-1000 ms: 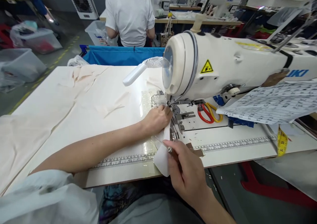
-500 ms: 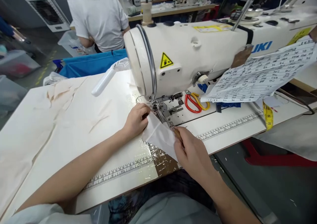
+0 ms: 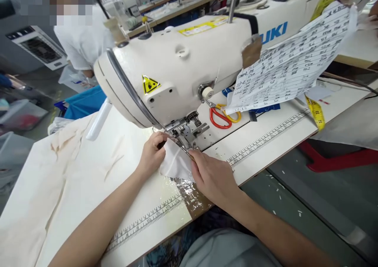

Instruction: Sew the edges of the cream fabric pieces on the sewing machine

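Note:
A small piece of white fabric (image 3: pixel 176 161) lies between my two hands, just in front of the sewing machine's needle area (image 3: pixel 180 131). My left hand (image 3: pixel 153 151) pinches the fabric's upper left edge, close beside the presser foot. In my right hand (image 3: pixel 211 174) is a slim metal tool (image 3: pixel 185 149) with a brownish handle, mostly hidden by the fingers. Its tip points up and left along the fabric's top edge. The right fingers also touch the fabric's right side. The white sewing machine (image 3: pixel 165 70) leans over both hands.
Red- and yellow-handled scissors (image 3: pixel 221 117) lie behind the needle plate. A handwritten sheet (image 3: pixel 289 62) hangs from the machine. A yellow tape measure (image 3: pixel 315 113) drapes over the table edge. Cream cloth (image 3: pixel 32 196) spreads on the left. Another person (image 3: pixel 85 38) stands beyond.
The view has shifted and tilted, so the machine appears further left and nearer. Both hands stay at the fabric by the needle area, with the metal tool still in my right hand.

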A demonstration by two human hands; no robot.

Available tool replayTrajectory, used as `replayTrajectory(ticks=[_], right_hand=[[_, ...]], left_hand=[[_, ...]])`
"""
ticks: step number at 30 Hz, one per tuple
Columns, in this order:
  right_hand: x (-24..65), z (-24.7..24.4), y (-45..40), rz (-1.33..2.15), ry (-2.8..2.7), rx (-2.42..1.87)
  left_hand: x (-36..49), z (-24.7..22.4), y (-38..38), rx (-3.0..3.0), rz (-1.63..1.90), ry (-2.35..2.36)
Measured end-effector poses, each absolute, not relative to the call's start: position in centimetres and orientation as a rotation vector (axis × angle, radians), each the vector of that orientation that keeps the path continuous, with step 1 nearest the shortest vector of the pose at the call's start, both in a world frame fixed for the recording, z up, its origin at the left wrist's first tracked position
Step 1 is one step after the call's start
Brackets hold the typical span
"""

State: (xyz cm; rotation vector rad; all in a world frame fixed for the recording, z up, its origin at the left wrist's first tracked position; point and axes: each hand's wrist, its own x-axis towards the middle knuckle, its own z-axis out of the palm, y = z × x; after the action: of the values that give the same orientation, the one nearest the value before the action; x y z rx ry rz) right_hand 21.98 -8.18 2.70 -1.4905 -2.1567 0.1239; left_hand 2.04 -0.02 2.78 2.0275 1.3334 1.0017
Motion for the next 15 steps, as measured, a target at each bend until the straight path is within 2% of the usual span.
replayTrajectory(ticks=[15], right_hand=[[21.88, 3.65, -8.02, 0.312, -2.232, -1.609]], left_hand=[[2.20, 3.04, -0.11, 1.936, 0.979, 1.387]])
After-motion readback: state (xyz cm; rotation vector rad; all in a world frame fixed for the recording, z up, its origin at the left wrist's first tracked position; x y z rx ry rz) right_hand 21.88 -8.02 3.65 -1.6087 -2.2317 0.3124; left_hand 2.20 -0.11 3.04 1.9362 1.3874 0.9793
